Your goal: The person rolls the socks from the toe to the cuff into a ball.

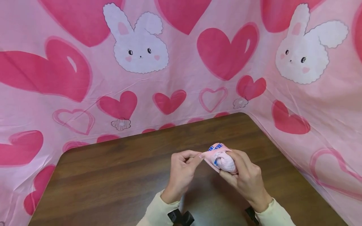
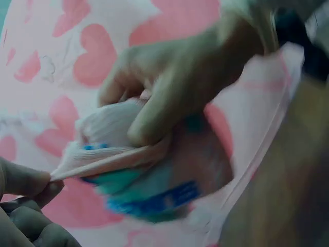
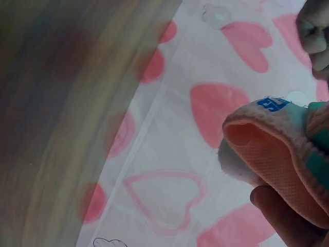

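Observation:
Above the table, a rolled pink sock with blue lettering is held between both hands. My right hand grips the roll from the right, thumb and fingers on either side of it. Pinched between the thumb and forefinger of my left hand is the sock's edge, stretched out to the left. In the left wrist view the blurred sock also shows green patches. From the right wrist, the sock's cuff gapes, its ribbed inside showing, with my right thumb against its lower side.
A dark brown wooden table lies under the hands. Pink cloth printed with hearts and rabbits hangs behind it and along the right side. Dark wrist cameras are strapped near the cream sleeves.

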`<state>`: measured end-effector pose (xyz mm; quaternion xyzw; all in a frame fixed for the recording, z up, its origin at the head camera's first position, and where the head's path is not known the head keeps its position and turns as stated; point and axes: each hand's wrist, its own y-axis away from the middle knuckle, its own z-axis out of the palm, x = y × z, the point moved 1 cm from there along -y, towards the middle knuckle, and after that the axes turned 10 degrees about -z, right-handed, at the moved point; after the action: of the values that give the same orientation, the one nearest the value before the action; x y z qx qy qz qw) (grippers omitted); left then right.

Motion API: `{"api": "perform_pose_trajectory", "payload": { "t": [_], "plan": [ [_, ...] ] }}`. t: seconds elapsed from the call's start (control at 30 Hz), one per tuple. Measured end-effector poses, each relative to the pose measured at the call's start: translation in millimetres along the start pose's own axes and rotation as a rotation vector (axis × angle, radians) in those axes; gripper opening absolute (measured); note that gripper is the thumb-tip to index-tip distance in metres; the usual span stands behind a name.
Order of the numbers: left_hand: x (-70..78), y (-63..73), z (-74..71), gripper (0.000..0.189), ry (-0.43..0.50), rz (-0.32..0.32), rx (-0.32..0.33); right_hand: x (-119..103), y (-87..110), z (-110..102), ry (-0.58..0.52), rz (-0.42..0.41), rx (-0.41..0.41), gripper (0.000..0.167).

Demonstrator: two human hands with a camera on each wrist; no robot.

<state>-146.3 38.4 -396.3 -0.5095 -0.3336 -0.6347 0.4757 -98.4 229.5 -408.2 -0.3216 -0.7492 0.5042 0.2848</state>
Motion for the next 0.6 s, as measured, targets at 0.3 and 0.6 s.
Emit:
{"api": "perform_pose_trajectory", "payload": {
  "t": [0.3,0.6],
  "plan": [
    [-3.3,-2.3,0.3,0.017,0.326,-0.418,-0.509,4.4,0.8,-0.1,0.028,0.007,-0.062,0.054],
    [0.7,5.6,8.4,0.018,-0.115,-0.201,-0.375,5.1,0.1,-3.0,0.048,0.003,-0.108,0.062]
  ]
}}
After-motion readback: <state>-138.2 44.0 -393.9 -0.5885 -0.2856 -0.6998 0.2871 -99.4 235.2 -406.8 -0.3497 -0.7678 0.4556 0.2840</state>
